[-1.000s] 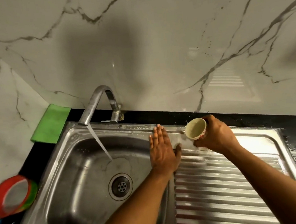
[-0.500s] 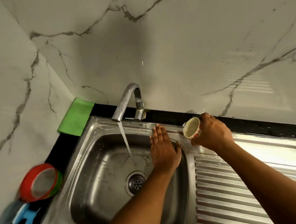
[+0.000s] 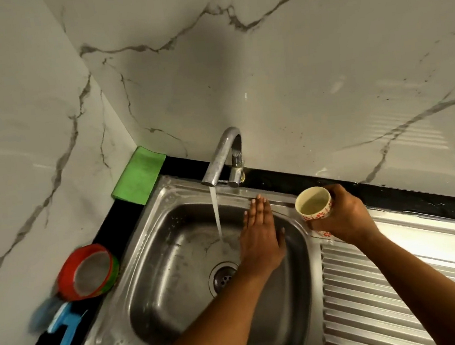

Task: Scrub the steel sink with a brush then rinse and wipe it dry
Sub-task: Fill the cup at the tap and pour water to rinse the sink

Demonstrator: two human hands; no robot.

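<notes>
Water runs from the tap (image 3: 220, 156) into the steel sink (image 3: 157, 264), set in a black counter under marble walls. Left hand (image 3: 259, 233) lies flat inside the basin, fingers together; right hand (image 3: 343, 216) grips a cup (image 3: 313, 203). The brush (image 3: 57, 339) lies blurred, probably on the counter at left.

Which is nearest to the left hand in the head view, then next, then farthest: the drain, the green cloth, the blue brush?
Measured from the left hand, which lies flat against the basin's right wall:
1. Drain, just below-left of the hand on the basin floor.
2. Green cloth, in the back left corner of the counter.
3. Blue brush, on the counter at the sink's front left.
</notes>
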